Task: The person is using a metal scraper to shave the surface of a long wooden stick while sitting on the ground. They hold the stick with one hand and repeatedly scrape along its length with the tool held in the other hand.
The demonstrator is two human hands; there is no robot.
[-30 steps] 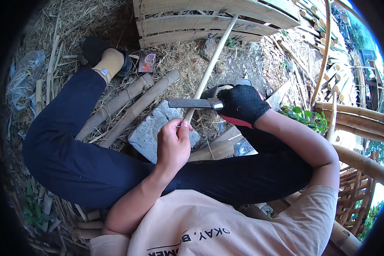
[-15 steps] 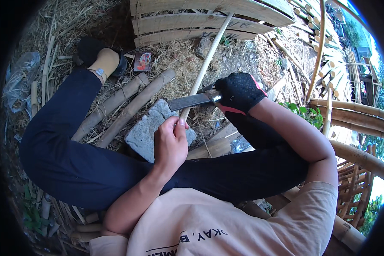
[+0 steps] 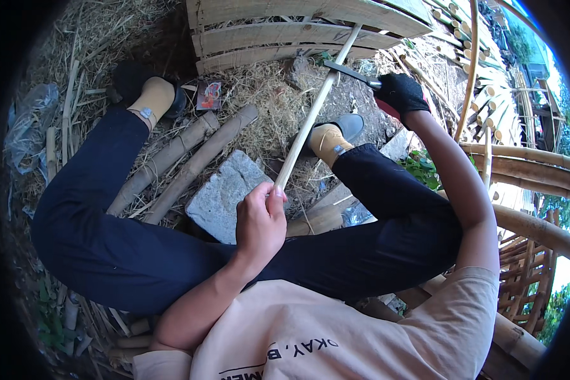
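Note:
My bare left hand (image 3: pixel 261 217) pinches the near end of a long pale bamboo strip (image 3: pixel 313 115) between thumb and fingers. From there the strip slants away to the upper right, its far end against a wooden crate. My right hand (image 3: pixel 401 96), in a black and red glove, is closed round the handle of a knife (image 3: pixel 354 75). The knife's dark blade lies across the strip near its far end, and a small sliver shows beside the blade. Under the strip's near part, left of it, sits a grey stone block (image 3: pixel 225 196).
The slatted wooden crate (image 3: pixel 253 38) stands at the far side. Two bamboo poles (image 3: pixel 202 152) lie on straw left of the stone. Stacked bamboo (image 3: pixel 481 107) and a bamboo frame (image 3: pixel 532 234) are at the right. A clear plastic bag (image 3: pixel 35 120) lies far left.
My right hand has moved the knife away from me along the strip, from near my left hand to near the far end. My left hand has shifted slightly right, still pinching the strip.

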